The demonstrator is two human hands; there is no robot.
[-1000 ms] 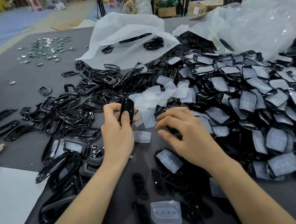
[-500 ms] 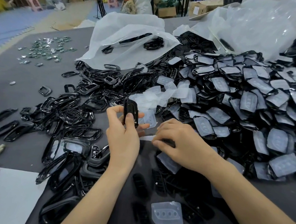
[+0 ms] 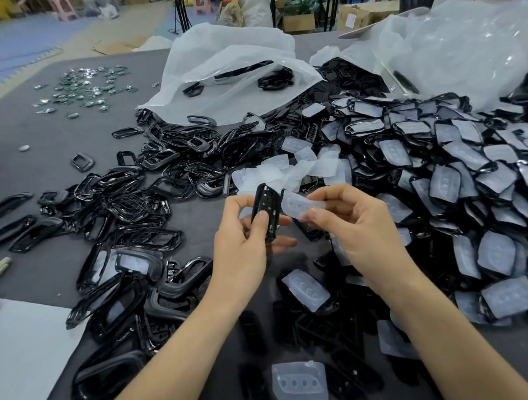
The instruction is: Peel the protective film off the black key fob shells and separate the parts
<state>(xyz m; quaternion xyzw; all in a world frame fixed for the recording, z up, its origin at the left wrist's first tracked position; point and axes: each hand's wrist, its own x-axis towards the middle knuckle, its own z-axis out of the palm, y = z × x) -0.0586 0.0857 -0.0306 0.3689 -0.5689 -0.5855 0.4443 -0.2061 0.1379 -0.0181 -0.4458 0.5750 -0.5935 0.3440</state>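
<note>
The dark surface [image 3: 58, 156] carries everything, and we read it as laid out in zones so that done and undone parts do not mix. Largest is the heap of film-covered shells [image 3: 444, 167] on the right, far too many to count and close to the right hand that draws from it. Behind it are two plastic bags: a white bag [image 3: 221, 73] lying open with a few black parts on it, and a clear bag [image 3: 466, 51] at the far right. To the left spreads the pile of black frames [image 3: 139, 198], also beyond counting, which we take for separated parts. Between the two, just beyond the hands, lies a mound of peeled films [image 3: 289, 170], perhaps a dozen, though overlap bars an exact count. Far left is a scatter of small metal pieces [image 3: 87, 87].

In the middle, raised off the surface, the left hand [image 3: 241, 245] holds one black shell [image 3: 263, 212] upright. Its grip is closed round the shell, thumb on the near face, which we judge braces it against the pull. The right hand [image 3: 356, 233] keeps a narrow grip, pinching one translucent film [image 3: 299, 203] between thumb and forefinger. The film's left end meets the shell, and we cannot tell whether it has come fully free.
</note>
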